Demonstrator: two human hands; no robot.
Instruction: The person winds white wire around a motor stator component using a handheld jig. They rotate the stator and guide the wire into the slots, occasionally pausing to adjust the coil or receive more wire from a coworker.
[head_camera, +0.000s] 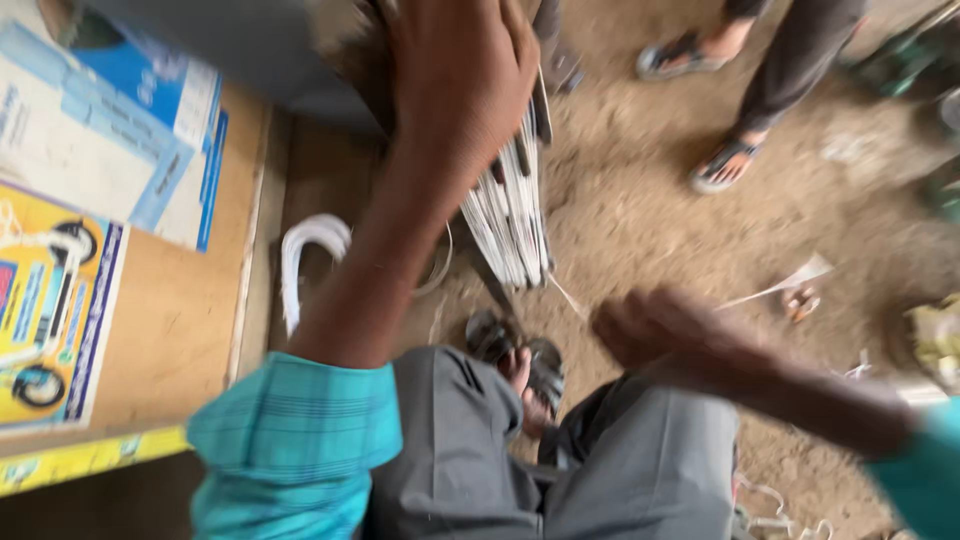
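My left hand (462, 75) reaches forward and rests on top of a bundle of thin white and dark rods or wires (510, 205) that stands upright on the dirt floor. Its fingers curl over the bundle's top. My right hand (668, 335) hovers blurred above my right knee, fingers loosely curled, with nothing seen in it. Both arms wear teal checked sleeves. My grey trousers (560, 460) and sandalled foot (525, 365) show below.
A wooden board (185, 310) with blue and yellow printed posters stands at the left. A curved white strip (300, 250) lies beside it. Another person's sandalled feet (725, 165) stand at the upper right. Scraps litter the dirt floor (650, 230).
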